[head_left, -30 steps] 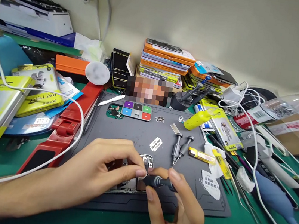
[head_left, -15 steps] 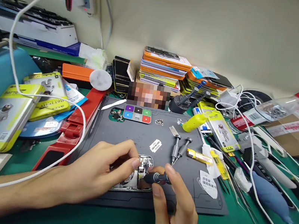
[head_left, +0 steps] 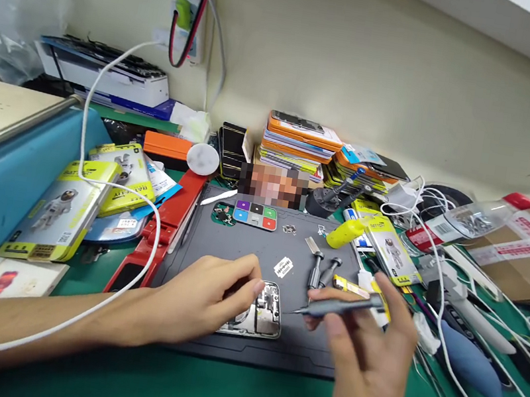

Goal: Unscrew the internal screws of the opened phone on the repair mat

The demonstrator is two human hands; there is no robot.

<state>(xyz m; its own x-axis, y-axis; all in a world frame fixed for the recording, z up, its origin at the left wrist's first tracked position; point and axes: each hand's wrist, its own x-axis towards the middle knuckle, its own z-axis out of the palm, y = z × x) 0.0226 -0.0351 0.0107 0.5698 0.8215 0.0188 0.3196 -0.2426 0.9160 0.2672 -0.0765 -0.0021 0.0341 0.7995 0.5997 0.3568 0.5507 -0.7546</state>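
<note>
Bright, diffuse light on the wall; edges stretched and soft, one patch pixelated

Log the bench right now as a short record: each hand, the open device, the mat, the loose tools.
left hand: fingers over the open device; grip unclear
right hand: holding a dark screwdriver
screwdriver tip: pointing toward the device's edge; contact unclear
open device: on the gray mat, internals exposed, partly covered by fingers
loose tools: two screwdrivers beyond the held one
also on mat: colored tray, yellow bottle, silvery blade
</note>
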